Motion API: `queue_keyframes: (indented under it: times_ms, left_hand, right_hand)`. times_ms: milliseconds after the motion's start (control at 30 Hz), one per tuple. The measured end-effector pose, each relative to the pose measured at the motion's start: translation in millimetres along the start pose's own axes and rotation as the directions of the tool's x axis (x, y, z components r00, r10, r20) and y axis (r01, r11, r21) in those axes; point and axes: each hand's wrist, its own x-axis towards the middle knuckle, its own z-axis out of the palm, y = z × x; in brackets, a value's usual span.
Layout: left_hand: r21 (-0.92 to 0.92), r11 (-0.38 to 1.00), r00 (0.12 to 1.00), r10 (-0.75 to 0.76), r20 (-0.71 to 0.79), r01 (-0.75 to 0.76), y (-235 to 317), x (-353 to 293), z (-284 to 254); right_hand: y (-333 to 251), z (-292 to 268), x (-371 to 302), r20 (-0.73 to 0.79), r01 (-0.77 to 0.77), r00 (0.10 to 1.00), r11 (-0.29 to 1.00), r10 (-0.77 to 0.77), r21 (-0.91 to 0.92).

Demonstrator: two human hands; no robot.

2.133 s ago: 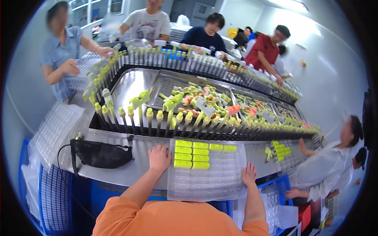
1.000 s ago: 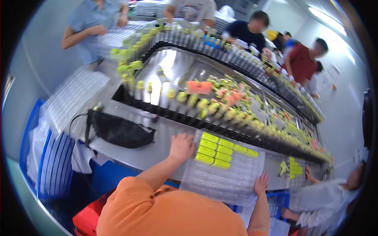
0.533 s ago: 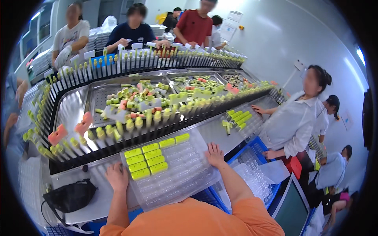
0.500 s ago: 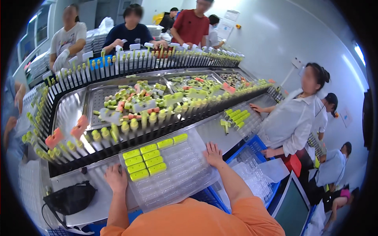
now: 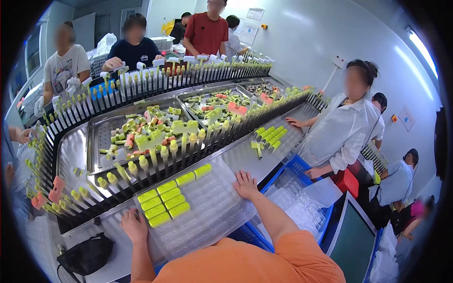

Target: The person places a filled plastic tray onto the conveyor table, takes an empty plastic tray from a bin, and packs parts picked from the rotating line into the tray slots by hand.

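Observation:
A clear plastic tray (image 5: 203,226) with rows of compartments lies in front of me at a slant. Several bright yellow-green rectangular pieces (image 5: 175,203) fill compartments in its far left part; the other pockets hold nothing. My left hand (image 5: 135,227) rests palm down by the tray's left edge, fingers apart and a little bent. Over at the right edge, my right hand (image 5: 246,185) lies flat on the tray with its fingers spread. Neither hand holds anything.
Beyond the tray runs a looping line of upright holders (image 5: 165,158) carrying yellow-green and salmon pieces. Inside it, a metal tray (image 5: 96,141) holds loose parts. A black pouch (image 5: 86,254) lies left, a blue crate (image 5: 325,221) right. A co-worker in white (image 5: 332,129) stands at right.
The view has turned somewhat, shifting the scene leftward. Pieces on the near side of the holder line, such as the salmon ones, have travelled left. Both hands stay at the tray's edges.

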Motion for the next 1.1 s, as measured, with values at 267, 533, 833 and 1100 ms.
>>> queue_keyframes:
  times_ms: [267,533,833,1100]
  left_hand:
    - [-0.011,1.0,1.0,0.01,0.007,-0.01,4.5,0.5,-1.7]
    - [-0.002,0.999,0.999,0.049,0.013,-0.049,2.1,-0.8,2.8]
    - [0.007,0.998,0.998,0.062,0.015,-0.063,-0.7,-1.8,1.7]
    - [-0.037,0.999,0.998,0.015,0.067,-0.012,0.0,-0.6,-1.0]
  right_hand:
    - [0.1,-1.8,3.3,0.005,-0.001,1.0,1.0,0.001,-0.02]
    - [2.4,-1.6,3.9,-0.002,-0.01,1.0,1.0,0.01,-0.012]
    - [1.4,0.2,1.6,-0.028,-0.004,1.0,1.0,0.004,0.017]
    - [-0.4,-2.6,-0.4,-0.031,-0.018,0.999,1.0,0.018,-0.006]
